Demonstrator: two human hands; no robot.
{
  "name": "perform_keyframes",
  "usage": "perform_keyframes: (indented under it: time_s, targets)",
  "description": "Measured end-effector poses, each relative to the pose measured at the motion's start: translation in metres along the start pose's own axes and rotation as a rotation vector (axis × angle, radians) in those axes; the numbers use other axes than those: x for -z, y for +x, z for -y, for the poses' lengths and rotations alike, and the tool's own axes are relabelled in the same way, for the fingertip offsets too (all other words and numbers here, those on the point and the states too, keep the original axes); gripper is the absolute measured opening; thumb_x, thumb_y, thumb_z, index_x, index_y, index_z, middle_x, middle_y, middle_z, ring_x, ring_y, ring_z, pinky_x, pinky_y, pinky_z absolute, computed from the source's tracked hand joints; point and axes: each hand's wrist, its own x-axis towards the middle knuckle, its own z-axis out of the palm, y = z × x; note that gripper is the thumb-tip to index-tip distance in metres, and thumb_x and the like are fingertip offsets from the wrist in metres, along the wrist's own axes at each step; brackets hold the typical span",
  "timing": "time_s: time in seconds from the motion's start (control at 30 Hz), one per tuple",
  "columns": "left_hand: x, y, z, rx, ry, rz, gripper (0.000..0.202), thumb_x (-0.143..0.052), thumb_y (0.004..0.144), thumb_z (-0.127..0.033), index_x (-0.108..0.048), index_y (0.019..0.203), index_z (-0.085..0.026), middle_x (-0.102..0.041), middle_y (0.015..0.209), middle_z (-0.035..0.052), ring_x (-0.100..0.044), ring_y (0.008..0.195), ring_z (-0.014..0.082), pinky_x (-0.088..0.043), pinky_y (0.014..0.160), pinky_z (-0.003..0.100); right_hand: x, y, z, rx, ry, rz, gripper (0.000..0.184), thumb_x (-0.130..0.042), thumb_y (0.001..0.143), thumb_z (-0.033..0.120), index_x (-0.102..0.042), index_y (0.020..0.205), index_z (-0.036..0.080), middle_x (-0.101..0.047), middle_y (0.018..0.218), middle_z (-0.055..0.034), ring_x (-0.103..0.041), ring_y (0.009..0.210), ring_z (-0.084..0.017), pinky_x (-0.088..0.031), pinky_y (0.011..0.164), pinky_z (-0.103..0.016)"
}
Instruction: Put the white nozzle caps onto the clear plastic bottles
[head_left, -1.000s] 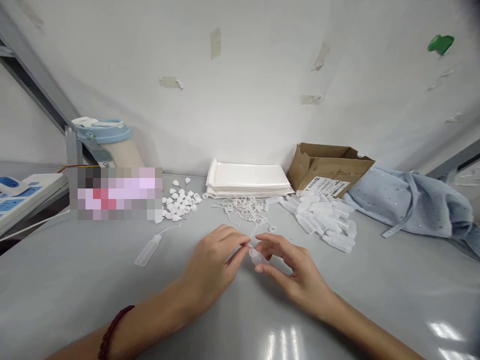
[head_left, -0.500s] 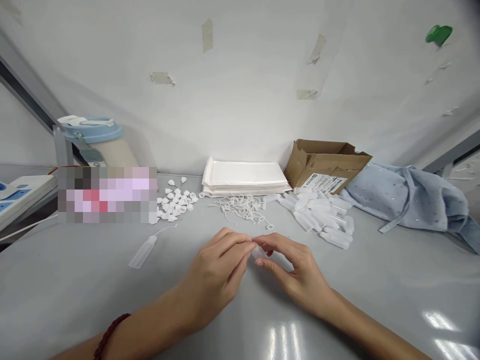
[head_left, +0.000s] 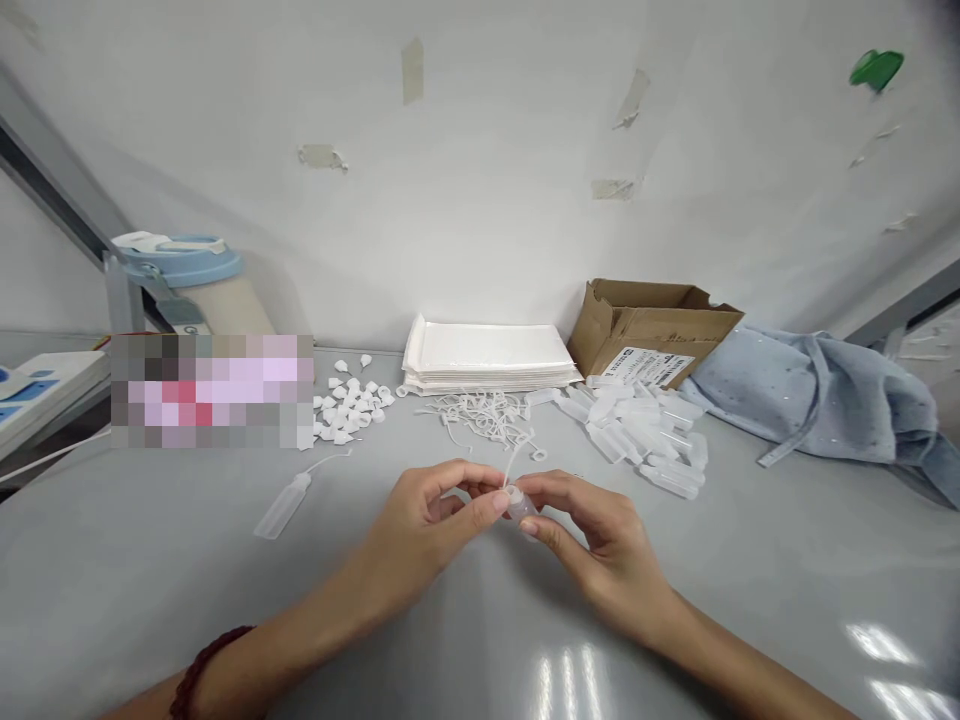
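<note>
A small translucent plastic squeeze bottle (head_left: 523, 508) is held upright, slightly tilted, between the thumb and fingers of my right hand (head_left: 604, 545). Around its neck sits the ring of a thin white strap (head_left: 513, 462), whose tail sticks up. My left hand (head_left: 435, 525) pinches at the neck, thumb in front and fingers behind, on the strap's ring. Just beyond my hands lies a tangle of similar loose straps (head_left: 484, 415). A bottle with a strap on its neck (head_left: 283, 508) lies to the left. White pointed caps (head_left: 352, 408) are heaped at the back left.
Several empty bottles (head_left: 630, 425) are piled at the right, before a cardboard box (head_left: 652, 325) and a blue cloth bag (head_left: 817, 400). White padded envelopes (head_left: 491, 350) are stacked by the wall. A blue-lidded tumbler (head_left: 187, 265) and a blurred patch are at left.
My left fingers have lifted off the bottle's top and shifted to the near side of its neck, uncovering the opening and the strap's upright tail. My right hand still grips the bottle.
</note>
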Motion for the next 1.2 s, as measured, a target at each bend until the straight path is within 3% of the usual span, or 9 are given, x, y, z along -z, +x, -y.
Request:
perform_keyframes:
  time_s: [0.13, 0.33, 0.43, 0.5, 0.6, 0.8, 1.0, 1.2]
  targets:
    - [-0.003, 0.001, 0.004, -0.097, -0.032, -0.057, 0.012, -0.061, 0.081, -0.03, -0.071, 0.082, -0.024, -0.069, 0.081, 0.0008, -0.063, 0.078, 0.0155, -0.052, 0.07, 0.026, -0.004, -0.002, 0.0, -0.079, 0.056, 0.005, 0.015, -0.059, 0.086, 0.021, -0.067, 0.098, 0.022, -0.071, 0.086, -0.0038, -0.068, 0.08, -0.018, -0.057, 0.072, -0.031]
    - [-0.011, -0.001, 0.015, -0.339, 0.194, -0.202, 0.01, -0.062, 0.079, -0.022, -0.07, 0.073, -0.023, -0.067, 0.068, -0.0003, -0.058, 0.06, 0.0123, -0.048, 0.058, 0.024, -0.009, -0.002, -0.005, -0.164, 0.11, -0.077, 0.023, -0.058, 0.086, 0.025, -0.062, 0.108, 0.023, -0.072, 0.088, -0.0048, -0.07, 0.08, -0.018, -0.059, 0.069, -0.028]
    - [-0.011, 0.001, 0.011, -0.168, 0.097, -0.187, 0.01, -0.063, 0.08, -0.029, -0.068, 0.074, -0.022, -0.068, 0.071, -0.0002, -0.059, 0.062, 0.0123, -0.049, 0.061, 0.024, -0.008, -0.003, -0.003, -0.148, 0.083, -0.034, 0.016, -0.056, 0.087, 0.025, -0.063, 0.101, 0.023, -0.071, 0.08, -0.0027, -0.069, 0.075, -0.017, -0.057, 0.065, -0.026]
    - [-0.009, 0.003, 0.007, -0.015, -0.04, -0.114, 0.015, -0.064, 0.079, -0.035, -0.069, 0.08, -0.021, -0.068, 0.076, 0.0004, -0.06, 0.067, 0.0132, -0.049, 0.063, 0.024, -0.006, -0.004, -0.002, -0.139, 0.075, -0.023, 0.015, -0.056, 0.087, 0.025, -0.063, 0.101, 0.023, -0.071, 0.08, -0.0019, -0.069, 0.075, -0.017, -0.057, 0.067, -0.027]
    - [-0.008, 0.004, 0.005, 0.081, -0.19, -0.018, 0.02, -0.066, 0.076, -0.038, -0.07, 0.084, -0.02, -0.067, 0.079, 0.0011, -0.059, 0.07, 0.0134, -0.047, 0.064, 0.024, -0.005, -0.005, -0.001, -0.105, 0.053, -0.01, 0.014, -0.056, 0.087, 0.023, -0.063, 0.099, 0.023, -0.07, 0.082, -0.0014, -0.068, 0.076, -0.016, -0.057, 0.071, -0.028]
    - [-0.007, 0.005, 0.008, 0.122, -0.278, 0.03, 0.021, -0.07, 0.071, -0.036, -0.07, 0.082, -0.018, -0.066, 0.079, 0.0016, -0.058, 0.074, 0.0142, -0.045, 0.068, 0.025, -0.007, -0.003, -0.003, -0.04, -0.002, -0.018, 0.015, -0.055, 0.087, 0.019, -0.061, 0.1, 0.022, -0.07, 0.081, -0.0009, -0.068, 0.073, -0.015, -0.056, 0.067, -0.024]
    - [-0.002, 0.005, 0.006, 0.093, -0.114, 0.045, 0.031, -0.059, 0.081, -0.046, -0.069, 0.079, -0.017, -0.065, 0.075, 0.0017, -0.053, 0.068, 0.0128, -0.042, 0.062, 0.024, -0.006, -0.002, -0.001, 0.15, -0.071, -0.042, 0.022, -0.057, 0.085, 0.011, -0.061, 0.104, 0.021, -0.071, 0.088, -0.0008, -0.068, 0.077, -0.012, -0.054, 0.069, -0.019]
    - [-0.002, 0.007, 0.009, -0.024, -0.119, 0.04, 0.019, -0.063, 0.082, -0.037, -0.072, 0.083, -0.02, -0.068, 0.083, 0.0013, -0.06, 0.081, 0.0159, -0.046, 0.074, 0.026, -0.005, -0.002, -0.002, 0.064, -0.059, -0.038, 0.016, -0.058, 0.086, 0.013, -0.062, 0.099, 0.02, -0.07, 0.082, -0.0001, -0.067, 0.075, -0.012, -0.054, 0.069, -0.021]
